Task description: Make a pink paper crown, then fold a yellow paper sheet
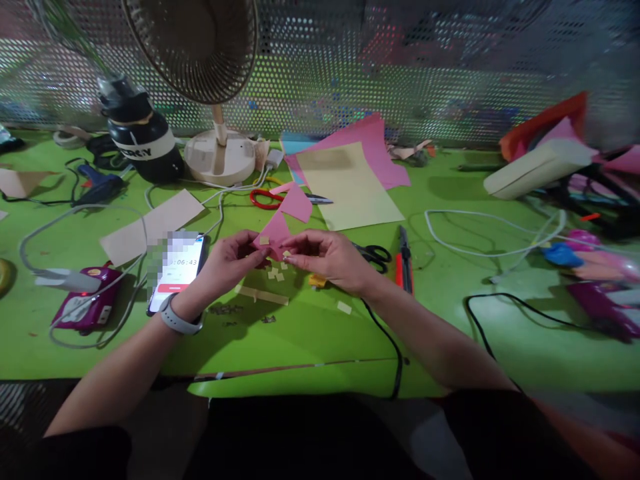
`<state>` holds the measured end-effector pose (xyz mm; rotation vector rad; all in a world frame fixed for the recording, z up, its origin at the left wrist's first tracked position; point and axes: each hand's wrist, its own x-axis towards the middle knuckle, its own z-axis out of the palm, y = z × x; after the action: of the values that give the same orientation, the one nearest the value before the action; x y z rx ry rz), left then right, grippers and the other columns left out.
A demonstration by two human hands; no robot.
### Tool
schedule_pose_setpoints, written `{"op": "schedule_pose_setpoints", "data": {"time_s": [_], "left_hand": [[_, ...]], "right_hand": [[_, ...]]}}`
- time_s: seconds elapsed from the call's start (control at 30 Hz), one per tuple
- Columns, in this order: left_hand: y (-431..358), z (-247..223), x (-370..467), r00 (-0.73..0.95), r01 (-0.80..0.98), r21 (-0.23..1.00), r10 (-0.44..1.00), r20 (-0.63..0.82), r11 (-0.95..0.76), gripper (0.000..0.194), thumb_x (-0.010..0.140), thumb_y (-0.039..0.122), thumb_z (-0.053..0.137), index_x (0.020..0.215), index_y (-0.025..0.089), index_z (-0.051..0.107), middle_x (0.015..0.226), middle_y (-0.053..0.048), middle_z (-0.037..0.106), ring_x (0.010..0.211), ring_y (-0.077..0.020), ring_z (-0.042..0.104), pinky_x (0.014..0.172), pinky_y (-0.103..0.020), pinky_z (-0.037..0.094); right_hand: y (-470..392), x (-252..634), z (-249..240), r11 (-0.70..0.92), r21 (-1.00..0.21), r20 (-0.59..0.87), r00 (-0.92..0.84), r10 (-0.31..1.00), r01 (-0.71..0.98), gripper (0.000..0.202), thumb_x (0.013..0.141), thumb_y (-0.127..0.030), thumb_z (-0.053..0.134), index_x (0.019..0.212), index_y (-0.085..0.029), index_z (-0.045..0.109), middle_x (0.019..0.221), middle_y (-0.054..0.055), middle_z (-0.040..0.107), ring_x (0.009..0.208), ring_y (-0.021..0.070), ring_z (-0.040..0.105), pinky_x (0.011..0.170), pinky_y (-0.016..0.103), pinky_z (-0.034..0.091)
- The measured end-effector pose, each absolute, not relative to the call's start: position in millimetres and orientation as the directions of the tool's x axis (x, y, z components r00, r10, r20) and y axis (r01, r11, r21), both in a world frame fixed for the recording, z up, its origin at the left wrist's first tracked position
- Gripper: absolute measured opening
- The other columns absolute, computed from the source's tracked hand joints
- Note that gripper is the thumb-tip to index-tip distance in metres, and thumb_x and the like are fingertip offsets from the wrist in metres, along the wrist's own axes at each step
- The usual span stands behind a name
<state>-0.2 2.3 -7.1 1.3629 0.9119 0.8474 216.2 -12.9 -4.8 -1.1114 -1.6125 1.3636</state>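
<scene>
Our left hand pinches the pink paper by its left edge; rightward, our right hand pinches a yellow scrap.

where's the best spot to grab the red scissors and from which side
Probably by the red loop, coming from the left: the scissors lie with that loop to the left and the pointed blades to the right, so this keeps clear of the points. Pink paper covers the middle, which looks a poorer hold.
</scene>
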Motion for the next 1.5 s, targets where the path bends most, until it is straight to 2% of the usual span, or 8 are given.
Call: {"op": "schedule_pose_setpoints", "data": {"time_s": [0.17, 0.47, 0.67, 0.97, 1.07, 1.27, 1.37, 1.5], "left_hand": [[3, -8, -1, 0.419, 0.049, 0.998, 0.907, -0.049, 0.031, 0.035, 0.077, 0.043, 0.077, 0.093, 0.014, 0.066, 0.079, -0.004, 0.073, 0.069, -0.0137, 0.069, 0.071, -0.027, 0.058], [2, -3, 0, 0.421, 0.069, 0.996, 0.904, -0.079, 0.055, 0.033, 0.079, 0.04, 0.077, 0.097, 0.013, 0.068, 0.088, -0.006, 0.075, 0.074, -0.0141, 0.07, 0.074, -0.027, 0.059], [3, -5, -1, 0.419, 0.078, 0.996, 0.904, -0.081, 0.054, 0.032, 0.079, 0.04, 0.077, 0.096, 0.014, 0.069, 0.087, -0.005, 0.075, 0.074, -0.0136, 0.069, 0.074, -0.027, 0.059], [1, -9, 0, 0.438, 0.054, 0.996, 0.895, -0.084, 0.067, 0.037, 0.078, 0.042, 0.077, 0.097, 0.013, 0.066, 0.086, -0.005, 0.075, 0.073, -0.0132, 0.069, 0.074, -0.027, 0.058], [1, -9, 1, 0.443, 0.046, 0.996, 0.892, -0.084, 0.071, 0.036, 0.078, 0.041, 0.077, 0.096, 0.012, 0.066, 0.087, -0.006, 0.074, 0.073, -0.0131, 0.069, 0.074, -0.027, 0.058], [3, -5, 0, 0.382, 0.107, 0.992, 0.919, -0.104, 0.067, 0.033, 0.079, 0.04, 0.076, 0.096, 0.014, 0.068, 0.087, -0.004, 0.073, 0.074, -0.0132, 0.068, 0.075, -0.027, 0.058], [5, -3, -1, 0.369, 0.124, 0.991, 0.924, -0.1, 0.058, 0.031, 0.079, 0.041, 0.076, 0.095, 0.015, 0.069, 0.087, -0.003, 0.074, 0.072, -0.0133, 0.068, 0.074, -0.028, 0.059], [10, -2, -4, 0.373, 0.152, 0.986, 0.921, -0.115, 0.062, 0.031, 0.079, 0.042, 0.077, 0.096, 0.017, 0.07, 0.086, -0.003, 0.075, 0.072, -0.0136, 0.068, 0.075, -0.028, 0.059]], "right_hand": [[-13, 216, -2, 0.029, -0.992, -0.024, -0.404, 0.915, 0.124, 0.026, 0.08, -0.034, 0.073, 0.101, -0.018, 0.074, 0.1, 0.005, 0.075, 0.09, 0.016, 0.069, 0.087, 0.035, 0.056], [-12, 215, -2, -0.099, -0.995, -0.08, -0.395, 0.915, -0.028, 0.022, 0.075, -0.035, 0.079, 0.089, -0.018, 0.073, 0.089, 0.002, 0.075, 0.075, 0.0133, 0.072, 0.076, 0.03, 0.061], [-12, 218, 2, -0.062, -0.998, -0.067, -0.41, 0.909, 0.024, 0.021, 0.077, -0.034, 0.078, 0.088, -0.017, 0.073, 0.087, 0.002, 0.075, 0.059, 0.0092, 0.066, 0.057, 0.024, 0.057], [-13, 218, 0, -0.05, -0.998, -0.061, -0.358, 0.932, 0.039, 0.025, 0.074, -0.041, 0.081, 0.084, -0.02, 0.071, 0.079, 0.002, 0.072, 0.065, 0.0127, 0.067, 0.059, 0.026, 0.057], [-13, 222, 3, -0.039, -0.994, -0.071, -0.317, 0.946, 0.104, 0.026, 0.075, -0.042, 0.08, 0.082, -0.02, 0.069, 0.075, 0.002, 0.07, 0.066, 0.0149, 0.067, 0.055, 0.026, 0.053], [15, 254, 5, 0.049, -0.887, -0.168, -0.421, 0.892, 0.459, 0.022, 0.077, -0.042, 0.075, 0.084, -0.021, 0.079, 0.072, 0.002, 0.073, 0.059, 0.0144, 0.064, 0.057, 0.028, 0.049], [59, 298, -2, 0.047, -0.828, -0.123, -0.262, 0.957, 0.559, 0.014, 0.074, -0.034, 0.078, 0.076, -0.02, 0.078, 0.067, 0.0, 0.072, 0.053, 0.0129, 0.062, 0.055, 0.026, 0.048], [133, 384, -8, -0.198, -0.766, 0.044, 0.357, 0.933, 0.611, 0.006, 0.079, -0.019, 0.071, 0.081, -0.017, 0.076, 0.074, 0.003, 0.074, 0.064, 0.0141, 0.067, 0.065, 0.026, 0.052]]}}
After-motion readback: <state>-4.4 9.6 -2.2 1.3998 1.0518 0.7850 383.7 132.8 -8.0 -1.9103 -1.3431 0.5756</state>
